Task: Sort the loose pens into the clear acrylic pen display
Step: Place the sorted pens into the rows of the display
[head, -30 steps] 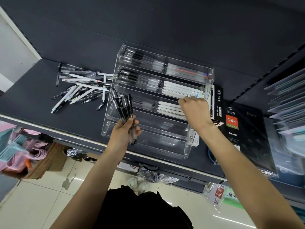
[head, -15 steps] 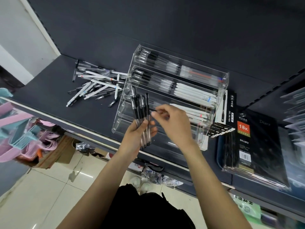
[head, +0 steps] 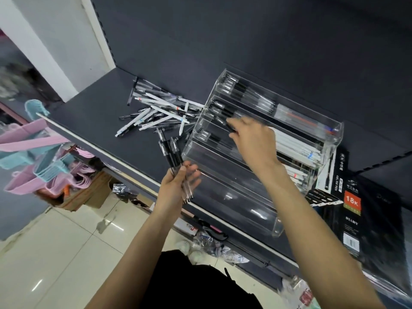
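The left hand (head: 178, 186) grips a bundle of black-capped clear pens (head: 172, 157). The right hand (head: 254, 139) seems (blurred) to pinch one dark pen (head: 230, 128) over the tiered clear acrylic display (head: 245, 197); next, lay it flat in a row.

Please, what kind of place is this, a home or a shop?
Most likely a stationery or general shop. A clear acrylic pen display stands on a dark retail shelf, boxed diaries with printed labels lie beside it, and pastel plastic baskets hang on the left.
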`<state>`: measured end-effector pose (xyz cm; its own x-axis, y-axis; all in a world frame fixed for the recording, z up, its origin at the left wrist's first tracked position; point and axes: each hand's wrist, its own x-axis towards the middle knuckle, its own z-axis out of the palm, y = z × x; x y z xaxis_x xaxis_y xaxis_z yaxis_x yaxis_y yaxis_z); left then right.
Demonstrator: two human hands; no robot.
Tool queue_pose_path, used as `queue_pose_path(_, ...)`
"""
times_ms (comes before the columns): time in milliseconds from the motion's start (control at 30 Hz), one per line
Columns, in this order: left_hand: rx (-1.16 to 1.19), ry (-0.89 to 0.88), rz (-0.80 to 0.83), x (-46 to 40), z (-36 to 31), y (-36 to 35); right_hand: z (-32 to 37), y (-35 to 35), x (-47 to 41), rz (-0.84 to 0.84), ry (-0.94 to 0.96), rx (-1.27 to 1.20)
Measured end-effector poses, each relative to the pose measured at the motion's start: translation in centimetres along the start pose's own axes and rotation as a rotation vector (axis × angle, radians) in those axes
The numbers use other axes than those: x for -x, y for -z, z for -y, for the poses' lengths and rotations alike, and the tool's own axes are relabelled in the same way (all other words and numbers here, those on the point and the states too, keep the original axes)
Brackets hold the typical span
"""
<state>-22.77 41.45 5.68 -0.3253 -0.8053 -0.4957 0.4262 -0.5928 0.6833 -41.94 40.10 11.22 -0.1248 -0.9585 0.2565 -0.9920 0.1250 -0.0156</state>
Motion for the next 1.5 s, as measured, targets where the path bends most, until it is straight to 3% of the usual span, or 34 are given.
queue_pose_path(200,0.011,0.013,0.038,-0.9,0.0,0.0,1.3,-2.3,-1.5,0.241,0.130,0.409)
queue_pose_path(367,-0.031,0.035,0.014,-1.1,0.1,-0.1,1.6,-3.1,-2.0,0.207,0.270,0.365)
queue_pose_path(467,-0.036,0.044,0.022,-1.2,-0.1,-0.1,1.2,-3.7,-2.5,0.237,0.237,0.295)
queue_pose_path(533,-0.025,0.050,0.032,-1.1,-0.2,-0.2,0.5,-4.4,-2.6,0.261,0.162,0.168)
queue_pose_path(700,0.010,0.051,0.061,-0.9,-0.2,-0.4,2.4,-2.6,0.1,-0.004,-0.050,-0.460)
queue_pose_path(933,-0.150,-0.025,0.121,-0.4,0.6,-1.3,6.8,-2.7,1.8,0.337,-0.248,-0.732)
queue_pose_path(1000,-0.169,-0.026,0.125,-0.2,0.4,-1.3,6.9,-2.4,1.7,0.336,-0.338,-0.917)
queue_pose_path(1100,-0.136,-0.030,0.094,-0.3,0.2,-0.5,5.8,-1.2,1.6,0.150,-0.476,-1.099)
queue_pose_path(1200,-0.073,-0.036,0.003,-0.6,-0.3,1.1,3.6,-0.8,1.9,0.020,-0.330,-0.863)
queue_pose_path(1333,-0.001,-0.031,-0.074,-0.9,-0.6,2.8,2.8,-3.1,2.8,0.125,-0.006,-0.306)
queue_pose_path(1500,0.017,-0.038,-0.075,-0.6,-0.5,3.0,4.1,-6.2,2.4,0.261,0.069,-0.169)
